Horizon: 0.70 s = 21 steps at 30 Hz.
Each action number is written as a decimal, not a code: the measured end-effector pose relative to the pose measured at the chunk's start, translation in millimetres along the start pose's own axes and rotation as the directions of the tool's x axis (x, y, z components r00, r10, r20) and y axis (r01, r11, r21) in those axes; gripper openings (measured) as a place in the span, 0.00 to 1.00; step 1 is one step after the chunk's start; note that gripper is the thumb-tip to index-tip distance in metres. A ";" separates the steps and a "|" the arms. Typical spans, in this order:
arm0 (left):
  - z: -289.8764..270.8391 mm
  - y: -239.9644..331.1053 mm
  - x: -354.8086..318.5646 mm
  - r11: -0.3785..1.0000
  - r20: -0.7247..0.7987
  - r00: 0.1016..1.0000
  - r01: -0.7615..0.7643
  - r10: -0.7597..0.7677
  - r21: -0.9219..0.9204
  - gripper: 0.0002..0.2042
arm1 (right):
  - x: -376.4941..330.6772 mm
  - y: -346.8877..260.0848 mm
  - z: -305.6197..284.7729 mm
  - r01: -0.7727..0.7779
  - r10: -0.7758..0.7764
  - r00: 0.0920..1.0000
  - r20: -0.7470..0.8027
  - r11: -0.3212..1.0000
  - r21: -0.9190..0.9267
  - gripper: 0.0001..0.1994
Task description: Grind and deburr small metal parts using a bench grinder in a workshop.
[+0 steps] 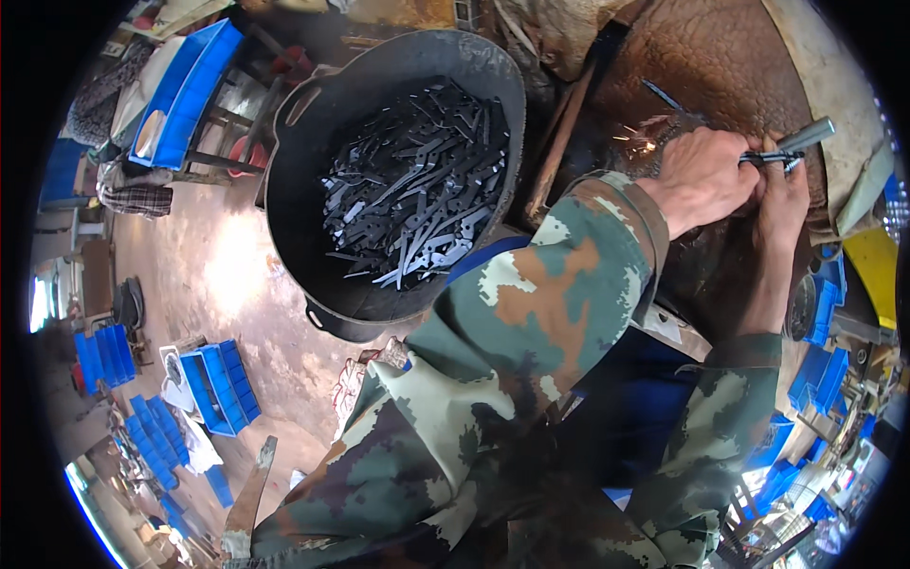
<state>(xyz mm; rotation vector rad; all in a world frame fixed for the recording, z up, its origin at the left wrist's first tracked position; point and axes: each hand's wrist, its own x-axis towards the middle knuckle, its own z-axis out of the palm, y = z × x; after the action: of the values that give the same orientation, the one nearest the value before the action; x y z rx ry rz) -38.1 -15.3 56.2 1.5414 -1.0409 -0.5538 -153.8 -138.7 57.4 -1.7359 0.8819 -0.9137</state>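
Note:
At the upper right both my hands are close together on a dark metal piece (770, 157). My left hand (701, 175) is closed, its fingers curled at the near end of this piece. My right hand (783, 201) pinches it from below, with the thumb and fingertips around it. A grey cylindrical bar (808, 134) sticks out to the right just above my right fingers; how it joins the dark piece is hard to make out. Orange sparks (646, 140) fly just left of my left hand, and what they come from is hidden.
A large black tub (284, 223) with cut-out handles holds many dark, flat, plier-shaped metal parts (417, 190). Behind my hands hangs a brown leathery sheet (720, 57). Blue bins (220, 384) stand on the floor at left; a blue tray (185, 95) rests on a rack.

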 end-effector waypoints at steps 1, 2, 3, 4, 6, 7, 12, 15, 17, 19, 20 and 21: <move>-0.6 -0.8 -1.3 1.000 0.007 1.000 0.000 0.000 0.018 0.13 | 0.0 3.0 0.5 -0.013 0.014 1.000 -0.007 0.999 0.039 0.12; -0.4 -1.3 -1.3 1.000 0.012 1.000 -0.004 0.004 0.014 0.13 | 1.2 5.7 1.1 -0.013 0.013 1.000 -0.014 0.999 0.035 0.12; -0.3 -2.0 -1.2 1.000 0.017 1.000 -0.004 0.004 0.023 0.14 | 2.3 8.3 1.9 -0.008 0.009 1.000 -0.016 0.998 0.057 0.12; 0.3 -2.4 -1.1 0.999 0.022 1.000 -0.004 0.004 0.032 0.14 | 2.3 10.2 0.8 -0.004 0.006 1.000 -0.016 0.997 0.079 0.12; 3.0 -4.1 0.0 0.999 0.026 1.000 0.000 -0.001 0.046 0.14 | 1.3 9.1 -1.3 -0.011 0.012 1.000 -0.013 0.997 0.071 0.12; 4.4 -5.5 0.2 0.999 0.021 1.000 -0.007 0.006 0.046 0.14 | 1.8 9.5 -2.1 -0.022 0.022 1.000 -0.008 0.997 0.071 0.12; -1.8 0.5 -0.5 0.999 0.016 1.000 -0.003 0.002 0.053 0.14 | 1.9 3.8 -3.1 -0.017 0.016 1.000 0.020 0.998 0.057 0.13; -3.3 2.4 -2.0 0.999 0.027 1.000 -0.001 0.000 0.046 0.14 | -0.1 2.8 -1.1 -0.017 0.017 1.000 0.010 0.999 0.049 0.14; -4.6 3.4 -3.5 0.998 0.036 0.999 0.001 -0.004 0.069 0.13 | -1.0 1.0 2.8 -0.019 0.020 1.000 -0.011 0.997 0.069 0.14; -5.7 2.4 -5.6 0.998 0.019 1.000 -0.002 0.001 0.064 0.13 | -5.0 -3.2 6.2 -0.027 0.028 1.000 -0.010 0.997 0.066 0.13; -4.9 2.7 -6.4 0.999 0.006 1.000 -0.009 0.008 0.053 0.13 | -6.5 -6.2 5.3 -0.034 0.035 0.999 -0.014 0.998 0.059 0.12; -4.4 2.9 -7.2 0.999 0.006 1.000 -0.013 0.012 0.051 0.13 | -7.2 -7.3 4.2 -0.031 0.032 0.999 -0.016 0.998 0.057 0.12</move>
<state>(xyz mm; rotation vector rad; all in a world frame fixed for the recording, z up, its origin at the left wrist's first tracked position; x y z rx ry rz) -39.1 -6.8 58.7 1.5774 -1.0757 -0.5271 -152.3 -128.7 61.8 -1.6639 0.8840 -0.9259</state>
